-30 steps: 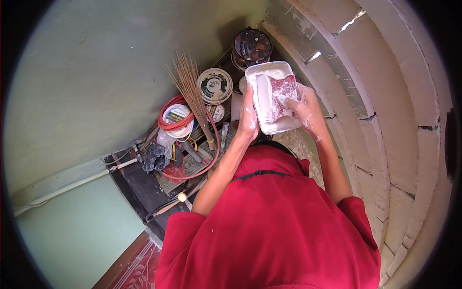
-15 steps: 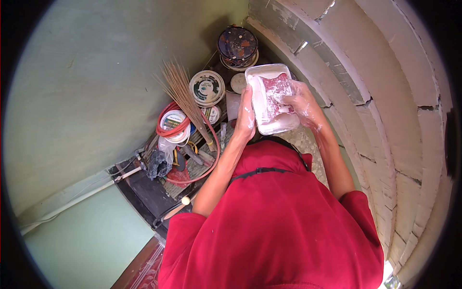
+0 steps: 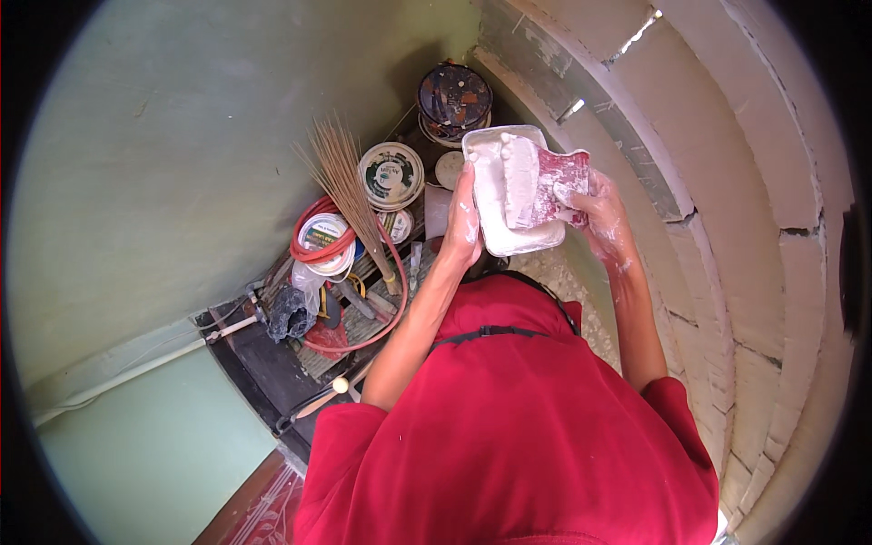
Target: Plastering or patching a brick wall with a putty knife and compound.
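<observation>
White rectangular plaster-coated tray (image 3: 509, 195) held raised, close beside grey block wall (image 3: 727, 182). Left hand (image 3: 461, 227) grip clasped on tray's left rim. Right hand (image 3: 599, 218) clenched on red-stained flat trowel (image 3: 545, 182) over tray. Judged: tray loaded, heavy, slippery; best supported underneath.

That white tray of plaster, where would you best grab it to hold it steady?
By its long left rim, from the side and underneath, as the left hand does now. The white tray is a shallow oblong, held level; the right hand works a red-and-white trowel across its right side.
</observation>
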`<act>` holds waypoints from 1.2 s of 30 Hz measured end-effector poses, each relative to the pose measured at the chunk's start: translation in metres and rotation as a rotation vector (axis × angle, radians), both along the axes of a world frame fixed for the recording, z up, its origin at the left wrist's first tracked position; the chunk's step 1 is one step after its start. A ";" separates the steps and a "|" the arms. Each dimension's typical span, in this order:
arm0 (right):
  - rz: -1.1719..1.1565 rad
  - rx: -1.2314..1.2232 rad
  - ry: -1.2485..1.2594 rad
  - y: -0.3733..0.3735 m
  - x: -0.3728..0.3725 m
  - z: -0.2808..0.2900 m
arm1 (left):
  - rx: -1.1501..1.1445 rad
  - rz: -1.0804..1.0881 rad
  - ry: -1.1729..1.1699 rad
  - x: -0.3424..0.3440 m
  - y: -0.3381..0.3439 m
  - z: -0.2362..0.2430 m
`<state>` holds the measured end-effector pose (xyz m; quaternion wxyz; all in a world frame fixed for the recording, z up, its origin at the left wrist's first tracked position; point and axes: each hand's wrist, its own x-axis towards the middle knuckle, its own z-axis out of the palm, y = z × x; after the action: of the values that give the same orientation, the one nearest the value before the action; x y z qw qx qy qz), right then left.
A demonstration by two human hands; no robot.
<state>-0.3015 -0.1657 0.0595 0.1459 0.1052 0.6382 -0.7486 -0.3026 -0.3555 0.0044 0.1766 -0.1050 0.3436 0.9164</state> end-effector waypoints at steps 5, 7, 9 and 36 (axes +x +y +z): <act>0.052 0.115 0.083 -0.001 0.006 -0.001 | -0.023 0.049 -0.003 -0.002 0.000 -0.001; 0.041 0.120 0.110 -0.006 0.006 0.007 | -0.008 0.050 -0.011 -0.004 0.000 -0.002; 0.028 0.123 0.138 -0.008 0.006 0.011 | -0.011 0.055 -0.003 -0.006 0.000 -0.006; 0.150 0.041 0.218 0.000 -0.088 0.079 | 0.062 0.146 0.115 -0.073 -0.006 0.013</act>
<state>-0.3895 -0.1654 0.1381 0.1293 -0.0219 0.6715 -0.7293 -0.3757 -0.3619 0.0169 0.0923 -0.0714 0.3163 0.9415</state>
